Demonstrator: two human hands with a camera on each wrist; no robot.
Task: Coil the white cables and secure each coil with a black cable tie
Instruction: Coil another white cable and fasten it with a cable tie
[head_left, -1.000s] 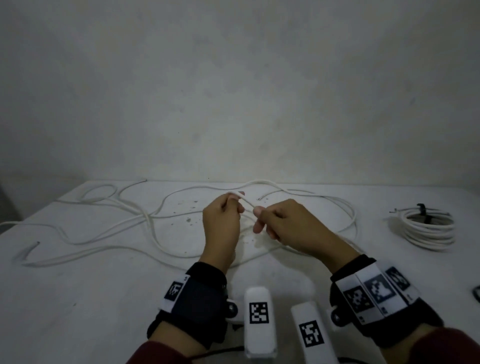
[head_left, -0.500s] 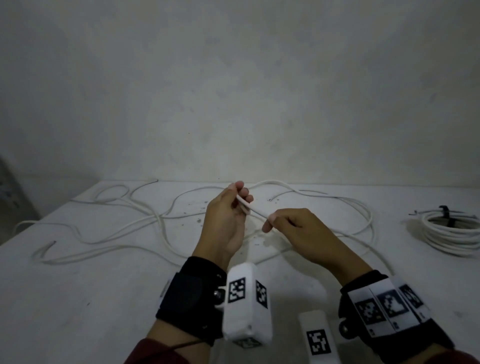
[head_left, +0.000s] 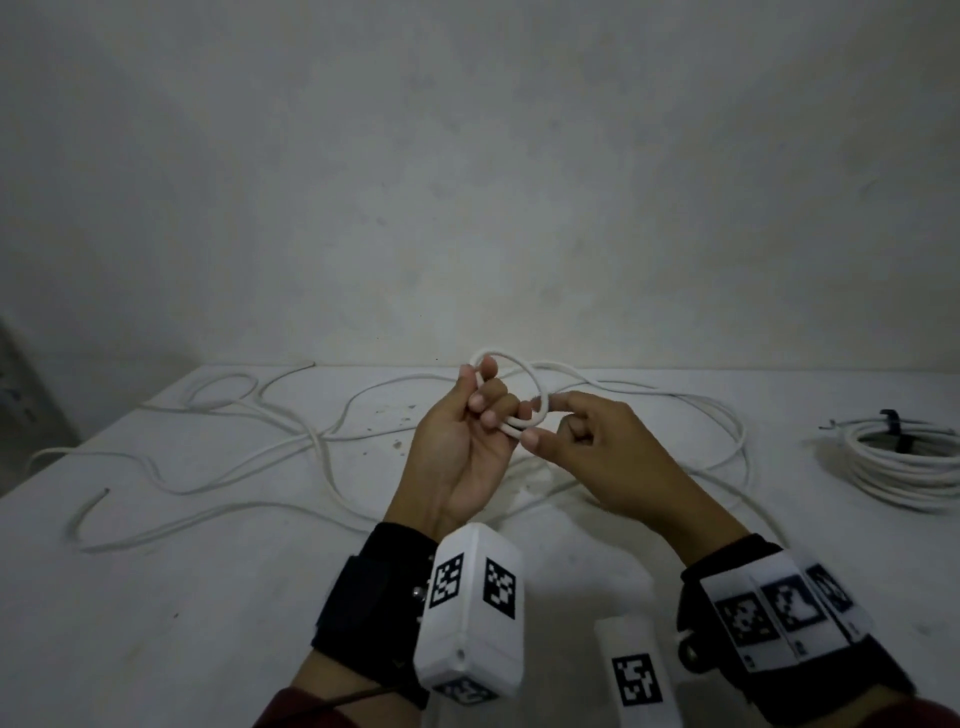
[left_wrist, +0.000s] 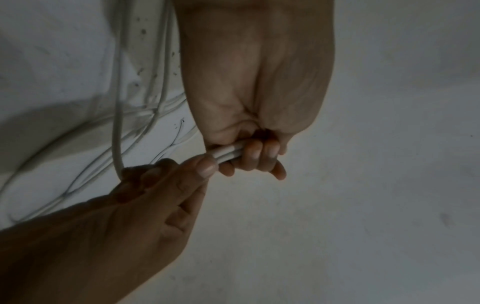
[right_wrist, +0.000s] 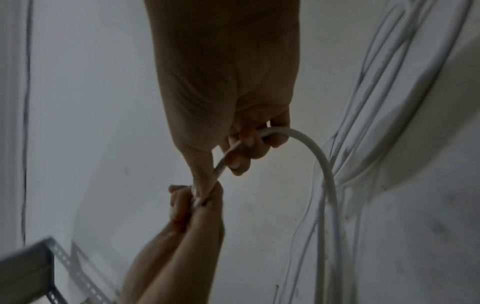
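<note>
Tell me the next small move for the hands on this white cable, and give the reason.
Probably the right hand should draw more slack up and lay a second turn beside the first small loop, which the left hand pinches. Only one loop is formed, and most of the white cable sprawls loose on the table. The finished coil, with its black tie, lies apart at the right.

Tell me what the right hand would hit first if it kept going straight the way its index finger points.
Most likely the left hand: the right hand points across at it, their fingertips already nearly touching around the small cable loop. Depth is uncertain.
</note>
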